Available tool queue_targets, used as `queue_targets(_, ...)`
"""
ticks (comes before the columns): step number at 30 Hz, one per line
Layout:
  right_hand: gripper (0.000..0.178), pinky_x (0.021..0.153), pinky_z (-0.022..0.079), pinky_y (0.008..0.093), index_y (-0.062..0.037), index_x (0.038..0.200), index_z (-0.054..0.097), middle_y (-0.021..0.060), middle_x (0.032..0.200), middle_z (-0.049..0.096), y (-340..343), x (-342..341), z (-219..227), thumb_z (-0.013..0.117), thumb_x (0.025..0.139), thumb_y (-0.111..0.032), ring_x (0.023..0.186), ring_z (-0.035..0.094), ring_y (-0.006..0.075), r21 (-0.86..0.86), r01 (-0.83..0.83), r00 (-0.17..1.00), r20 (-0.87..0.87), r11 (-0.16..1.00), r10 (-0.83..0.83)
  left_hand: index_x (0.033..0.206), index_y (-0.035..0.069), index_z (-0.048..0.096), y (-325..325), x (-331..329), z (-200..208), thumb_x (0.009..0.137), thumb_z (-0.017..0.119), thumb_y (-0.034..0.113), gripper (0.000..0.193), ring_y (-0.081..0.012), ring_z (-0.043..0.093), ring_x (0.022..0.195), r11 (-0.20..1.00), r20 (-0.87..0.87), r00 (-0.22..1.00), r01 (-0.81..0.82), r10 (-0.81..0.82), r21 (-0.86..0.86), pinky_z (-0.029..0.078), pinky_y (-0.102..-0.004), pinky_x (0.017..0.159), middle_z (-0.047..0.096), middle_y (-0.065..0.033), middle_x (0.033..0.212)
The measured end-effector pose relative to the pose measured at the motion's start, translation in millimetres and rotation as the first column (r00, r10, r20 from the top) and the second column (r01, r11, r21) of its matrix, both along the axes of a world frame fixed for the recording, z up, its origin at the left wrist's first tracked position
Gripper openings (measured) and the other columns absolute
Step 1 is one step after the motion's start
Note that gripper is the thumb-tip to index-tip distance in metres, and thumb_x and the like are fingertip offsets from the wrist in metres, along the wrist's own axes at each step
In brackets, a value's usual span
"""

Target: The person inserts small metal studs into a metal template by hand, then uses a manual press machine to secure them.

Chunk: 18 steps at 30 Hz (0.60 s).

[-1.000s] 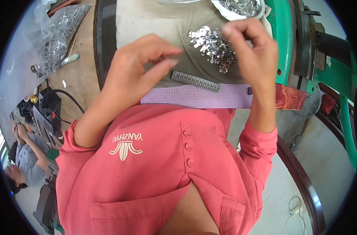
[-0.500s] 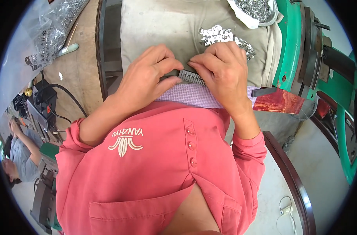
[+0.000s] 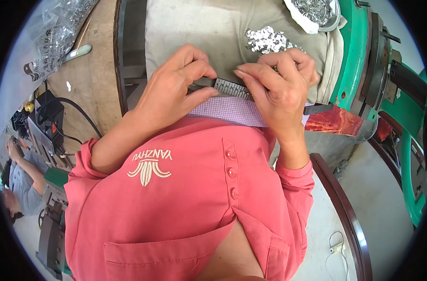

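Slotted block [image 3: 233,89] is gripped at left end by left hand [image 3: 176,85]; grasp by right hand [image 3: 284,86] cannot be told; loose pieces [image 3: 267,40] are left heaped, far side.

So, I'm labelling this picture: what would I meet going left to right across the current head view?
Clear plastic bag → left hand → grey slotted strip → right hand → green machine frame.

Pale floor [image 3: 320,210], wooden table [image 3: 99,51] leftward
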State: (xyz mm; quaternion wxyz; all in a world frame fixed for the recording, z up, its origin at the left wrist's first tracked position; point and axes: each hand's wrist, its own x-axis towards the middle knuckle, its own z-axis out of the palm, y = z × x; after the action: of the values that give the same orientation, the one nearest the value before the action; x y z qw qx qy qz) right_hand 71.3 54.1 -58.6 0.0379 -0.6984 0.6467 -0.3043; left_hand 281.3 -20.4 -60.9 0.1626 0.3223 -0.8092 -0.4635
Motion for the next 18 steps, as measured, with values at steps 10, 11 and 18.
queue_targets(10, 0.016, 0.090, 0.029, 0.0355, -0.0213, 0.080, 0.077, -0.0088, 0.087, 0.062, 4.1, 0.4, 9.6, 0.085, 0.067, -0.016, 0.100, 0.049, 0.0215, 0.014, 0.026, 0.999, -0.018, 1.000, -0.026, 0.097, 0.004, 0.066, 0.8, -1.1, 2.4, 0.076, 0.081, 0.007, 0.026, -0.0206, 0.062, 0.091, 0.999, 0.014, 1.000, 0.006, -0.007, 0.043, 0.050, -0.0307, 0.075, 0.057, -0.0064, 0.105)
queue_targets(11, 0.016, 0.091, 0.028, 0.0361, -0.0212, 0.081, 0.077, -0.0089, 0.086, 0.062, 2.7, -0.7, 1.1, 0.085, 0.067, -0.016, 0.101, 0.049, 0.0215, 0.030, -0.001, 1.000, -0.027, 1.000, 0.002, 0.097, 0.004, 0.066, 0.8, -0.8, 3.4, 0.076, 0.081, 0.007, 0.026, -0.0200, 0.061, 0.091, 0.999, 0.025, 1.000, 0.003, -0.004, 0.051, 0.049, -0.0302, 0.074, 0.056, -0.0060, 0.105)
queue_targets(18, 0.009, 0.093, 0.027, 0.0398, -0.0192, 0.078, 0.077, -0.0081, 0.087, 0.062, 2.1, 0.2, 5.4, 0.083, 0.071, -0.020, 0.103, 0.048, 0.0224, 0.111, 0.069, 0.995, 0.062, 0.991, -0.076, 0.097, 0.005, 0.066, 0.0, -0.1, 2.7, 0.077, 0.081, 0.008, 0.026, -0.0169, 0.059, 0.087, 0.999, 0.041, 0.999, -0.002, 0.001, 0.041, 0.048, -0.0281, 0.071, 0.056, -0.0047, 0.104)
